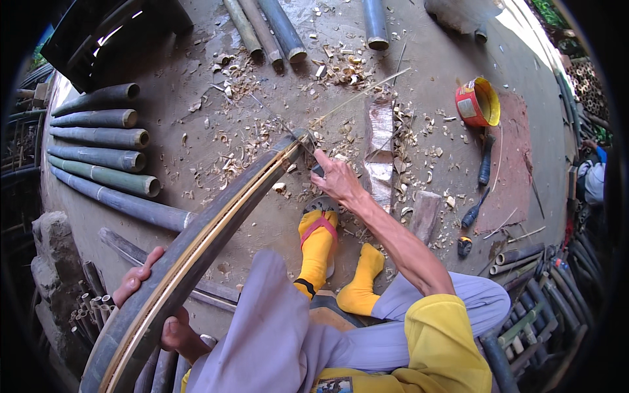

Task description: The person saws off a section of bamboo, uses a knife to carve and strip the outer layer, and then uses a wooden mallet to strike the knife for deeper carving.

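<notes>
A long dark bamboo pole [216, 223] slants from the lower left up to the middle, with a pale lengthwise slot along its upper side. My left hand [136, 280] is wrapped round its near part, fingers on the left and thumb on the right; the pole hides the palm. At the far end, my right hand [341, 180] is closed on a thin-bladed knife with a dark grip [319, 170], partly hidden by the fingers. The blade touches or lies close against the pole's end. A pale thin bamboo strip [360, 95] sticks out beyond that end.
Cut bamboo poles [98, 137] lie at the left, more [282, 29] at the far side. Wood shavings [347, 65] litter the ground around a wooden block [380, 150]. A red-yellow bucket [466, 105] and dark-handled tools [486, 160] lie right, near a reddish board [511, 164].
</notes>
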Motion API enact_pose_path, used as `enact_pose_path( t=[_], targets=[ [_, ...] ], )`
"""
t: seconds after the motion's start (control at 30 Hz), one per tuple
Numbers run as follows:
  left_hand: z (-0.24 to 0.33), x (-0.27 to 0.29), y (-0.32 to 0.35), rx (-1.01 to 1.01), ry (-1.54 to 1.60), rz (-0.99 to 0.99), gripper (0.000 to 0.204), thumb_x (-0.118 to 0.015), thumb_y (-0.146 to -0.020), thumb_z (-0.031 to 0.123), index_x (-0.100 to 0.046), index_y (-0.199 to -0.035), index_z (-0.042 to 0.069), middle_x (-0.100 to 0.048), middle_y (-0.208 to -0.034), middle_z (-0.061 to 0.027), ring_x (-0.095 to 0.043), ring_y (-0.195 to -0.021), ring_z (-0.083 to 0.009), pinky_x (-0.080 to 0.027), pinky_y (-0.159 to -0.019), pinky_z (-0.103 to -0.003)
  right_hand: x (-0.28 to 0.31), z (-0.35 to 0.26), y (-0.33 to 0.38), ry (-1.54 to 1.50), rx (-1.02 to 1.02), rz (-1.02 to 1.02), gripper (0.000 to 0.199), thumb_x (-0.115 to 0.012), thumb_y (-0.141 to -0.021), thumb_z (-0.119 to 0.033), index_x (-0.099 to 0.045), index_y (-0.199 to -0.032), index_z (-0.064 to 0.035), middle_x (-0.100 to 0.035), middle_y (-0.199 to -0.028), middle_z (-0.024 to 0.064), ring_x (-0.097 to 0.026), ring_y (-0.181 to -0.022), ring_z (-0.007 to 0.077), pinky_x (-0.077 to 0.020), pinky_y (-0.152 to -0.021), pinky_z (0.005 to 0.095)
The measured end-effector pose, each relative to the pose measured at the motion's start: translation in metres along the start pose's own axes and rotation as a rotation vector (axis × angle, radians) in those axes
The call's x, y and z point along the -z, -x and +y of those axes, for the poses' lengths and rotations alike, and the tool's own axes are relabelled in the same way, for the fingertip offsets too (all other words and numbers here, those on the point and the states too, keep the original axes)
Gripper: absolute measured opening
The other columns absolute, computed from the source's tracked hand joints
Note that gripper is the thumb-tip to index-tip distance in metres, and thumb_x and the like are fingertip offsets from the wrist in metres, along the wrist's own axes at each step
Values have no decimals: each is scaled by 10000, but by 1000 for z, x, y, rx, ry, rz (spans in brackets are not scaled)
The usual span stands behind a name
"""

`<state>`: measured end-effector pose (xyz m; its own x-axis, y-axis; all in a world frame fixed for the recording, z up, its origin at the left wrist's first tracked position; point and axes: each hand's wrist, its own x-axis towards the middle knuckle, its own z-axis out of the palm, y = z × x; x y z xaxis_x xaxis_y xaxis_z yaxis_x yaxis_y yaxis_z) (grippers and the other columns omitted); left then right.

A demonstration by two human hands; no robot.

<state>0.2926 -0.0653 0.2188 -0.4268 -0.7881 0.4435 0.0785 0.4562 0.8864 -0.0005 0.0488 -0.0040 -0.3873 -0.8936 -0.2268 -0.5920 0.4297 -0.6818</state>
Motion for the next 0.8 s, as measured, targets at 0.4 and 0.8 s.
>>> enact_pose_path(
  t=[0.4,0.8],
  targets=[
    [-9,3,-14,-3,-54,20,691,-644,-697,403,-370,-1179,-9,-442,-1065,-186,-482,-1093,-343,-382,-982,-606,12,-12,19,-203,121,135,359,-620,-826,-256,-436,-1038,-33,-587,-695,247,-623,-705,421,-505,-585,479],
    [-80,-103,-10,253,-100,-36,429,-530,-830,65,-456,-1233,-64,-517,-1233,-170,-484,-1163,-260,-342,-1032,-395,275,103,244,-51,-682,672,422,-639,-726,-235,-473,-1003,37,-597,-788,199,-641,-746,299,-496,-595,416]
  ],
)
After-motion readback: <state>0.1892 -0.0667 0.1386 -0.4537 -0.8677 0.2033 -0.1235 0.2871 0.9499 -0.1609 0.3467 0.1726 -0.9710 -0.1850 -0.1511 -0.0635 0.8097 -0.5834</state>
